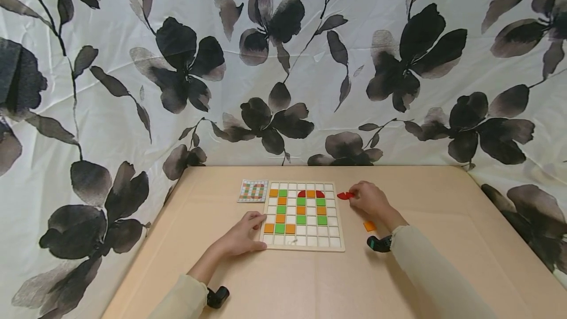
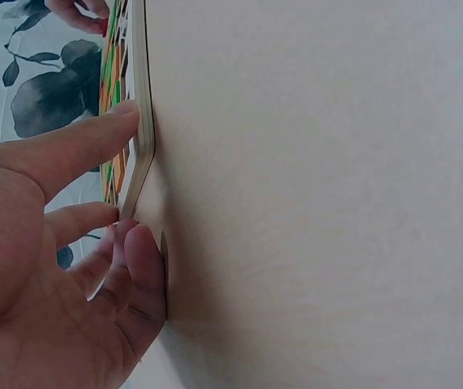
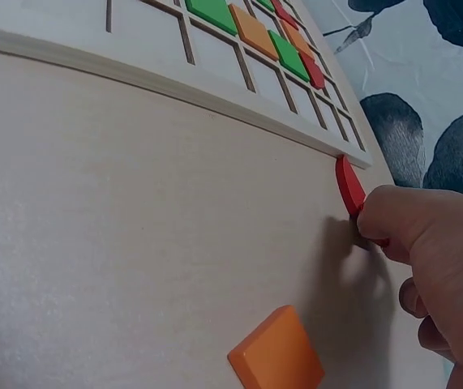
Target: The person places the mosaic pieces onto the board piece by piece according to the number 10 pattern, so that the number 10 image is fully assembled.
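Note:
A white grid board (image 1: 311, 241) with a pale wooden rim holds green, orange and rounded red tiles in some squares. My left hand (image 1: 243, 235) lies at its lower left corner. In the left wrist view, the thumb (image 2: 93, 146) lies fairly straight against the rim, and the other fingers are by the corner. Off the board's upper right edge, my right hand (image 1: 371, 203) pinches a red tile (image 3: 349, 186) between thumb and fingers. More red shows under the thumb; whether it is a second tile I cannot tell. An orange square tile (image 1: 369, 226) lies on the table below that hand.
A small card (image 1: 252, 191) printed with a coloured grid lies against the board's upper left side. Both wrists wear black devices. A floral cloth (image 1: 266, 78) hangs behind the wooden table (image 1: 310, 279).

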A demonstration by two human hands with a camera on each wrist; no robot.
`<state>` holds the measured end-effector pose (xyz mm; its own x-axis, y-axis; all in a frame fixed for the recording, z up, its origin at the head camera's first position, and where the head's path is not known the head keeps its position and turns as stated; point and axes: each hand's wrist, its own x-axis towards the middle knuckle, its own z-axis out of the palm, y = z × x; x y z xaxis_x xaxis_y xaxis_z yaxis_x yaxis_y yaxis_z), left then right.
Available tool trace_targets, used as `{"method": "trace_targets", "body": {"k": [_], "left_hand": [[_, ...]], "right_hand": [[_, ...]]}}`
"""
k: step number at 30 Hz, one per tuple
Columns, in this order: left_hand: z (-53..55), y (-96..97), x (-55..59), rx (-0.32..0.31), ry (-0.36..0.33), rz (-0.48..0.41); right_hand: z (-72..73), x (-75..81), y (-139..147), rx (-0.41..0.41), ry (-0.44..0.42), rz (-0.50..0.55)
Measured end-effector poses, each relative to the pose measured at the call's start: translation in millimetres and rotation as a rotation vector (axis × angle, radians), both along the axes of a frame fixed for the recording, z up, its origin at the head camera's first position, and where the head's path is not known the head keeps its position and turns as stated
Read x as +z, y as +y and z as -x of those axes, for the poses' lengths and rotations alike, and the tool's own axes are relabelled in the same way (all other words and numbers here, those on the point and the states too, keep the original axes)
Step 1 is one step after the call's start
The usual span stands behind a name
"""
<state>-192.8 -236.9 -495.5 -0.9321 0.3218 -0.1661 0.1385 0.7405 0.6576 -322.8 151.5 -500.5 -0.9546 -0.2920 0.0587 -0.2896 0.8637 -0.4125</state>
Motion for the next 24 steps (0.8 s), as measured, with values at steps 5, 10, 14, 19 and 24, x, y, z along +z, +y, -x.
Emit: {"method": "trace_targets", "body": {"k": [5, 10, 14, 19, 24], "left_hand": [[-0.6, 0.5, 1.3, 0.001, 0.001, -0.001], [-1.5, 1.2, 3.4, 0.008, -0.006, -0.012], [-1.6, 1.5, 3.9, 0.007, -0.004, -0.009], [-1.5, 1.6, 3.7, 0.009, -0.004, -0.012], [-1.2, 1.0, 1.7, 0.015, -0.01, -0.006]], "right_hand": [[-2.9, 0.6, -2, 0.006, 0.007, 0.024], [-8.5, 4.6, -7, 0.011, -0.022, 0.057], [-14.9, 6.9, -10, 0.018, -0.023, 0.084], [-22.4, 7.9, -17, 0.061, -0.015, 0.112], [-30.8, 6.3, -27, 0.102, -0.004, 0.135]]}}
